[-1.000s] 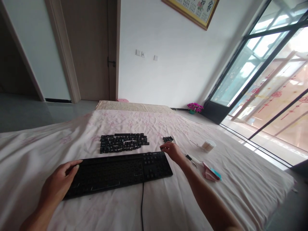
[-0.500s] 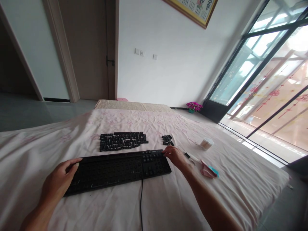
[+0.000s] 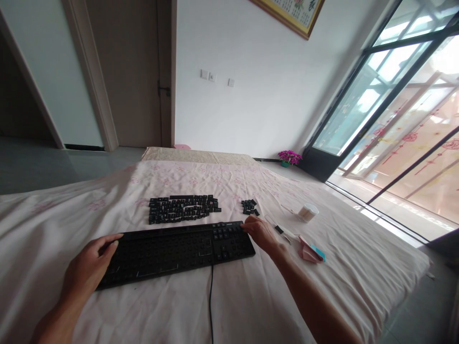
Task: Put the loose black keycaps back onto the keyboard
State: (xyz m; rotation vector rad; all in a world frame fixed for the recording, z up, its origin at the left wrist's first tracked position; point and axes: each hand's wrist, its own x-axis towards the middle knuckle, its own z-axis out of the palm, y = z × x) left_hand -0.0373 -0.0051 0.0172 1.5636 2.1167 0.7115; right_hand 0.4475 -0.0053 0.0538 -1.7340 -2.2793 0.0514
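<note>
So a full-size black computer keyboard (image 3: 161, 253) is laid out on a bed covered with a pale pink floral sheet (image 3: 358, 291), right in front of the person, and it's set at a bit of a slant. A black cable (image 3: 211, 306) can be seen running off its near edge and out of the bottom of the view.

The far left corner is gripped by the left hand (image 3: 88, 263), with the thumb and index finger closed around the edge. The right hand (image 3: 260, 231) is placed at the far right corner, fingers bent and tips brought to the edge there. Whether anything is pinched between them can't be told, since the tips are too small and dark.

Just beyond the keyboard, a big block of loose keycaps (image 3: 172, 209) has been lined up in rows, with a long spacebar (image 3: 181, 197) along the far side. A smaller cluster of keycaps (image 3: 248, 205) is set apart to the right, just past the right hand.

Further right, a small tool with a black grip (image 3: 279, 230) is left lying by the right wrist, partly hidden by it. Near that, a crumpled pink cloth (image 3: 309, 253) is seen with a bright blue piece (image 3: 318, 253) against it. A clear round tub of cotton swabs (image 3: 308, 213) is tipped at an angle behind them, and a thin stick (image 3: 287, 209) can be spotted beside it
</note>
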